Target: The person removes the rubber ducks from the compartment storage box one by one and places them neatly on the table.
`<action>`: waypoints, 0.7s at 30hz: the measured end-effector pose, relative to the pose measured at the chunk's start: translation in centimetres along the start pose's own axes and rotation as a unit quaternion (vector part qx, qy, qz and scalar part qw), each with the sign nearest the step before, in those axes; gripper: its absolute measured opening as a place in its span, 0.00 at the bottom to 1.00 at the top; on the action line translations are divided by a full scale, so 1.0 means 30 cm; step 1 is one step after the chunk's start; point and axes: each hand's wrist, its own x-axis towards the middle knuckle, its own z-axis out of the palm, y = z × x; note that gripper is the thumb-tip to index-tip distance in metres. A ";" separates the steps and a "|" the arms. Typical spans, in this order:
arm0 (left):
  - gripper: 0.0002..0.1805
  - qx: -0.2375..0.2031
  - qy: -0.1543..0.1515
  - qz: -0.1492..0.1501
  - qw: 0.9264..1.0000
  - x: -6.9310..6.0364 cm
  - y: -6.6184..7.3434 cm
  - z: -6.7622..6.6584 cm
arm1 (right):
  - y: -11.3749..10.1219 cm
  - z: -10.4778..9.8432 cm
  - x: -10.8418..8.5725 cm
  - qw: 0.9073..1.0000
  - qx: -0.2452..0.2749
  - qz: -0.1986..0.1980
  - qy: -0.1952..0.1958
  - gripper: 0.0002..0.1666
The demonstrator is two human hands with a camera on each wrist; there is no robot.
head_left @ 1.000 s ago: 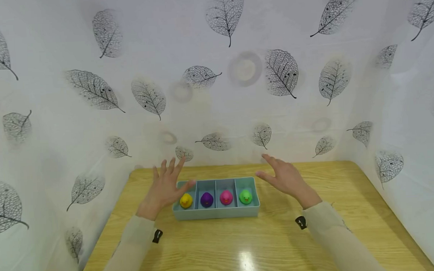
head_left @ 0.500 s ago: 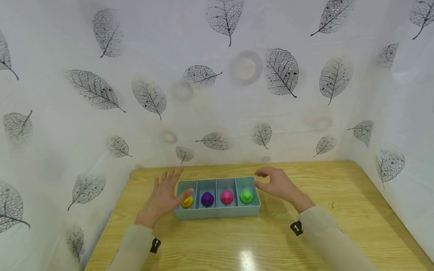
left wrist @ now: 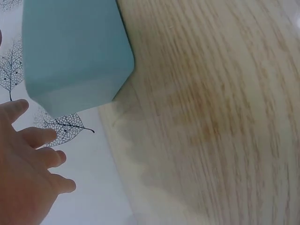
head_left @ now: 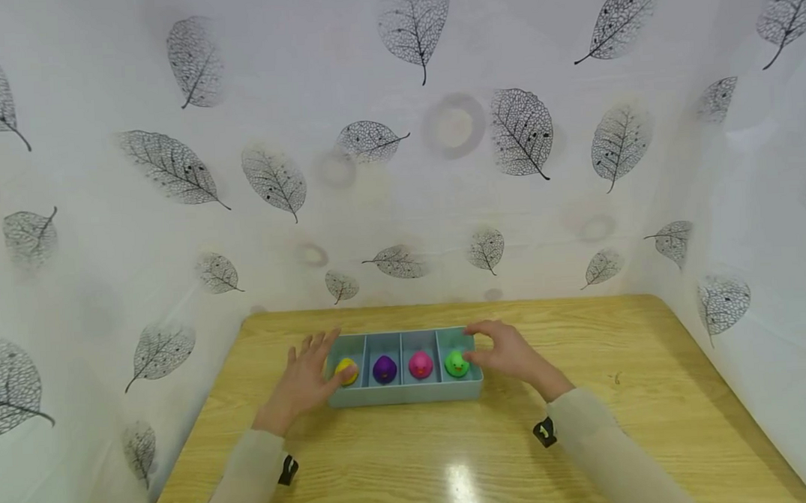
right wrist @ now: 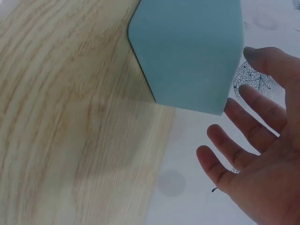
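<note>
A pale blue-green box (head_left: 405, 395) with several compartments stands on the table. From left to right it holds a yellow toy duck (head_left: 344, 374), a purple one (head_left: 384, 369), a pink one (head_left: 421, 365) and a green toy duck (head_left: 456, 365). My left hand (head_left: 302, 377) is at the box's left end, fingers spread, its thumb over the yellow duck's compartment. At the right end is my right hand (head_left: 510, 355), with the thumb close to the green duck. In the right wrist view its fingers (right wrist: 253, 131) are loosely bent beside the box's end wall; contact is unclear.
The wooden table (head_left: 412, 454) runs back to a white curtain (head_left: 401, 206) printed with dark leaves, which also hangs along both sides. A black strap piece (head_left: 287, 470) hangs at the left cuff, another black strap piece (head_left: 544, 431) at the right.
My right hand has come down and left to the box's right end, its thumb now by the green duck. The left hand has sunk slightly at the left end. The box and ducks stay put.
</note>
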 end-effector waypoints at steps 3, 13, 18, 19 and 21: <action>0.47 -0.014 -0.006 -0.003 1.000 -0.003 0.003 0.010 | -0.001 0.012 0.004 1.000 0.001 0.006 -0.012 0.29; 0.46 -0.011 -0.017 -0.008 1.000 -0.007 -0.008 0.039 | 0.008 0.041 0.021 0.998 -0.040 -0.003 -0.042 0.30; 0.48 -0.003 -0.020 -0.010 1.000 -0.008 -0.021 0.044 | 0.006 0.047 0.027 0.997 -0.069 -0.011 -0.043 0.31; 0.48 0.000 -0.021 -0.009 1.000 -0.009 -0.023 0.044 | 0.004 0.049 0.027 0.996 -0.077 -0.013 -0.043 0.31; 0.49 0.001 -0.022 -0.010 1.000 -0.012 -0.027 0.046 | 0.003 0.053 0.027 0.995 -0.091 -0.014 -0.044 0.31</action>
